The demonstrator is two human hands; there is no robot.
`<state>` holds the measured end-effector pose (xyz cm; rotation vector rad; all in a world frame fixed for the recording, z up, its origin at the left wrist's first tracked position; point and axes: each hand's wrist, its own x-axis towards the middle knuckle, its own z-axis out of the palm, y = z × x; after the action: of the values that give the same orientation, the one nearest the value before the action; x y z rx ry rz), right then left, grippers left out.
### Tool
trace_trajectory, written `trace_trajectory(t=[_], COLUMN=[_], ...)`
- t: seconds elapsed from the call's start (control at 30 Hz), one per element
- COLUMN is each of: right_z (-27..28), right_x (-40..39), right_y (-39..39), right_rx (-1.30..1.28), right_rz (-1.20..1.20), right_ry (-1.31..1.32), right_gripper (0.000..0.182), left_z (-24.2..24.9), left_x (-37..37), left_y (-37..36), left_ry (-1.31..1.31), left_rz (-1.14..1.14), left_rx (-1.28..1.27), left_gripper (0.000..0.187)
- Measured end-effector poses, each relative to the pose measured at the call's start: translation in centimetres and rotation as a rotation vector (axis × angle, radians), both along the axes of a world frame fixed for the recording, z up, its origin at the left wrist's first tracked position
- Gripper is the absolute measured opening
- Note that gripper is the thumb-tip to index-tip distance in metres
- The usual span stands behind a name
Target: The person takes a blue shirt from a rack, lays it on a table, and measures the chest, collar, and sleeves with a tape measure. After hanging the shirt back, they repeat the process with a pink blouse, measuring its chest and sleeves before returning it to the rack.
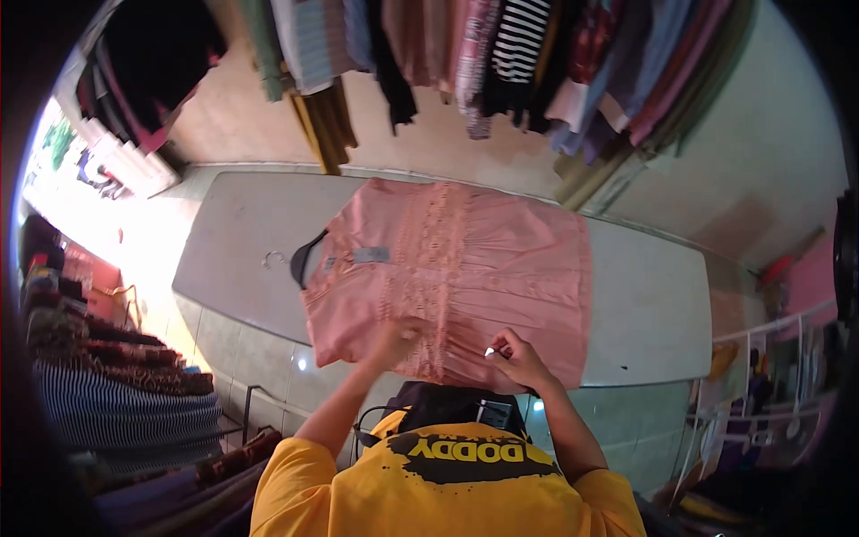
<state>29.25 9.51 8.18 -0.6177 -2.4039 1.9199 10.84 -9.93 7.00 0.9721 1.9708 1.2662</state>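
A pink blouse (pixel 519 259) with lace bands lies spread on a pale table, its neck toward the left. A black hanger (pixel 307 258) with a metal hook sits in the neckline, and a grey tag (pixel 371 255) lies near the collar. My left hand (pixel 395 342) rests on the blouse's near sleeve side by the lace, fingers curled; what they hold, if anything, is hidden. Over the near edge of the lower part, my right hand (pixel 522 363) pinches a small shiny white thing (pixel 491 353), too small to name.
The pale table (pixel 644 295) extends to both sides of the blouse. Hanging clothes (pixel 514 54) line the wall behind it. Striped and patterned garments (pixel 125 403) are at the lower left, and a white metal rack (pixel 761 394) stands at the right.
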Motion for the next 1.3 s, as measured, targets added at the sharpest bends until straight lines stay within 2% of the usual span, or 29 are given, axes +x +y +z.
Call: trace_trajectory(t=[0.03,0.1,0.13,0.2,0.33,0.37,0.43,0.5,0.53,0.57,0.6,0.67,0.77,0.87,0.93,1.03,1.17,1.23,1.3], right_z=[0.6,-0.9,-1.1,-1.2,-0.9,-1.0,-1.9,-2.8,-3.3,-3.8,-4.3,-4.5,-5.3,-5.8,-6.1,-6.8,-6.6,-6.1,-5.5], right_x=[-1.4,-3.4,-4.3,-5.5,-7.0,-7.1,-7.1,-5.9,-5.0,-3.8,-2.6,0.0,2.3,3.1,3.1,2.7,3.1,4.5,5.9], right_y=[-1.1,-2.1,-2.7,-3.3,-4.3,-4.3,-3.6,-1.4,0.2,1.9,3.6,6.1,8.3,8.4,8.1,8.0,8.0,9.4,11.4], right_rx=[0.027,0.109,0.193,0.192,0.199,0.198,0.131,0.169,0.212,0.225,0.240,0.264,0.309,0.296,0.322,0.359,0.388,0.400,0.588], right_rz=[0.044,0.112,0.136,0.163,0.216,0.221,0.225,0.191,0.154,0.126,0.097,0.014,-0.045,-0.073,-0.089,-0.091,-0.082,-0.125,-0.103], right_ry=[0.022,0.082,0.134,0.114,0.057,0.061,0.082,0.082,0.084,0.048,0.010,-0.075,-0.109,-0.093,-0.081,-0.073,-0.043,-0.016,-0.009], right_gripper=[0.042,0.040,0.039,0.040,0.035,0.035,0.033,0.028,0.023,0.023,0.022,0.021,0.020,0.019,0.020,0.020,0.021,0.020,0.020], left_z=[-0.6,-0.9,-0.7,-0.1,-4.0,-4.4,-4.3,-12.3,-8.2,-6.9,-6.8,-8.1,-12.0,-9.6,-9.4,-8.3,-10.5,-9.2,-10.8], left_x=[1.2,2.5,2.8,3.1,2.6,2.2,1.0,-4.2,-5.0,-6.4,-8.0,-10.6,-14.0,-14.0,-14.2,-13.9,-14.7,-14.0,-14.8], left_y=[1.0,1.8,1.7,1.6,0.7,0.2,-1.4,-4.4,-5.8,-7.5,-9.3,-11.9,-14.2,-12.7,-12.5,-11.9,-12.6,-12.0,-12.5], left_ry=[0.044,-0.099,-0.089,-0.641,-0.716,-0.712,-0.329,-0.084,-0.153,-0.059,-0.072,-0.055,-0.076,0.008,-0.077,-0.004,-0.002,0.015,-0.068], left_rz=[-0.095,-0.169,-0.139,0.109,0.255,0.261,0.290,0.456,0.709,0.828,0.980,1.247,1.334,1.334,1.338,1.389,1.311,1.265,1.286], left_rx=[0.012,-0.001,-0.004,-0.003,0.071,0.072,0.144,0.439,0.279,0.225,0.071,-0.023,-0.044,-0.126,-0.127,-0.279,-0.216,-0.173,-0.090], left_gripper=[0.024,0.019,0.019,0.017,0.013,0.013,0.011,0.012,0.009,0.008,0.010,0.014,0.016,0.018,0.020,0.021,0.025,0.030,0.026])
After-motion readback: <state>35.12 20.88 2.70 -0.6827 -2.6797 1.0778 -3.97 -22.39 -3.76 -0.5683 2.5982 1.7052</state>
